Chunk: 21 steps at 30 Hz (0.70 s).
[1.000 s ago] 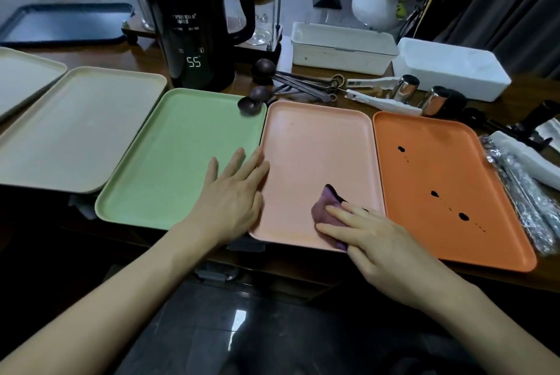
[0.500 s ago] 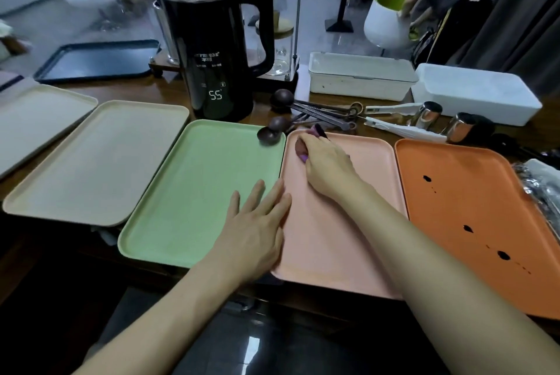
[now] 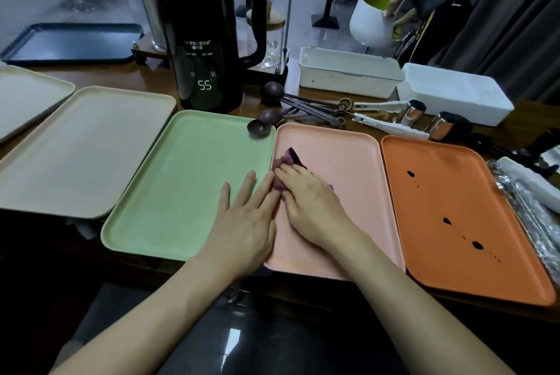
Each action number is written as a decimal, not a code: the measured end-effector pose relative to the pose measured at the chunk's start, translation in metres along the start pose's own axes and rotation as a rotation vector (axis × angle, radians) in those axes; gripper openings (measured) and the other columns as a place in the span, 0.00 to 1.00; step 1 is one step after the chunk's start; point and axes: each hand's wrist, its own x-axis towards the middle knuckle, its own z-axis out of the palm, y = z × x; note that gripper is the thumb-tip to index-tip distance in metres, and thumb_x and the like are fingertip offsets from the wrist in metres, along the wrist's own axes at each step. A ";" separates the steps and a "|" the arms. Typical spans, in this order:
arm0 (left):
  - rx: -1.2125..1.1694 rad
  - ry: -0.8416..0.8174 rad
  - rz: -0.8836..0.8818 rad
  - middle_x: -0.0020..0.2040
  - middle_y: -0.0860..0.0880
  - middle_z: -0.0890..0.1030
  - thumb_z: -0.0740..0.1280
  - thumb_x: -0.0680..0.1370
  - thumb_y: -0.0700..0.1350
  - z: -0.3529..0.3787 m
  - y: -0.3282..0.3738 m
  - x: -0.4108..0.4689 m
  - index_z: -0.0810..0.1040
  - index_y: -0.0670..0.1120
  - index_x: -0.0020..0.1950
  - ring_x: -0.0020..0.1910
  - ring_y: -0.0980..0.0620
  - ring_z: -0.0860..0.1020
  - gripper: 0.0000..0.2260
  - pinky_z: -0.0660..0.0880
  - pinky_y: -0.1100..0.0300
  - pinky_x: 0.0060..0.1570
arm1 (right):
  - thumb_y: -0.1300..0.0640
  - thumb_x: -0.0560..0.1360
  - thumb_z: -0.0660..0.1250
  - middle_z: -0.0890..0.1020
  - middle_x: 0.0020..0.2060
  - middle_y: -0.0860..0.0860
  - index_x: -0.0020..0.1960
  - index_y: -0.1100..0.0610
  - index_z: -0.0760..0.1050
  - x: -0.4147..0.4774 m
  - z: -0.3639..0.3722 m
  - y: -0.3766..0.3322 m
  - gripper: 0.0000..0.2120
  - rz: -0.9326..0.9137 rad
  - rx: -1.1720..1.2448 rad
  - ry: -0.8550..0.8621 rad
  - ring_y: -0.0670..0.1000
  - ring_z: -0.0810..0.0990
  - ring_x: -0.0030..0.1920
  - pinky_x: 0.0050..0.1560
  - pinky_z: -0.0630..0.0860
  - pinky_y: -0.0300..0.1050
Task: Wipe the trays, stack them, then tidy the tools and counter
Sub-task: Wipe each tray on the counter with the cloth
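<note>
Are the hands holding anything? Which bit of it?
The right hand presses a purple cloth under its fingers onto the pink tray. The left hand lies flat, holding nothing.

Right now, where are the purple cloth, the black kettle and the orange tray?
purple cloth (image 3: 285, 160): head view, its bunched visible part.
black kettle (image 3: 206, 50): head view, front of its body.
orange tray (image 3: 472, 189): head view, bare part of its floor.

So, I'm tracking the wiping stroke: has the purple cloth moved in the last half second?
Yes. The purple cloth slid nearer along the pink tray's left edge, away from its far corner.
</note>
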 end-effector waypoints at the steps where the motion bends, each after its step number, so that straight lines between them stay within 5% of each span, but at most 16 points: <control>1: 0.001 0.011 -0.001 0.80 0.47 0.64 0.52 0.77 0.51 0.002 -0.001 0.000 0.71 0.47 0.73 0.77 0.37 0.66 0.26 0.67 0.29 0.66 | 0.56 0.76 0.59 0.76 0.70 0.53 0.72 0.58 0.72 0.003 0.002 0.002 0.24 0.004 -0.008 -0.002 0.55 0.71 0.71 0.71 0.68 0.53; 4: -0.007 0.034 -0.004 0.81 0.47 0.64 0.50 0.77 0.51 0.003 -0.002 0.001 0.70 0.47 0.76 0.78 0.37 0.64 0.28 0.65 0.30 0.68 | 0.56 0.79 0.58 0.73 0.72 0.52 0.72 0.57 0.70 0.025 0.004 0.007 0.22 0.023 -0.052 -0.030 0.54 0.69 0.72 0.71 0.67 0.52; 10: -0.026 0.039 0.004 0.80 0.47 0.66 0.51 0.77 0.50 0.003 -0.005 -0.002 0.71 0.48 0.75 0.77 0.37 0.66 0.27 0.66 0.30 0.68 | 0.58 0.80 0.59 0.78 0.58 0.52 0.57 0.53 0.73 0.084 -0.004 0.022 0.08 0.124 -0.122 0.015 0.56 0.74 0.61 0.57 0.68 0.52; 21: -0.012 -0.002 -0.030 0.82 0.51 0.61 0.47 0.78 0.52 -0.004 -0.002 -0.005 0.68 0.50 0.78 0.78 0.39 0.64 0.29 0.60 0.30 0.72 | 0.60 0.81 0.58 0.78 0.61 0.55 0.59 0.55 0.73 0.040 -0.040 0.085 0.09 0.289 -0.147 -0.010 0.59 0.75 0.61 0.53 0.69 0.51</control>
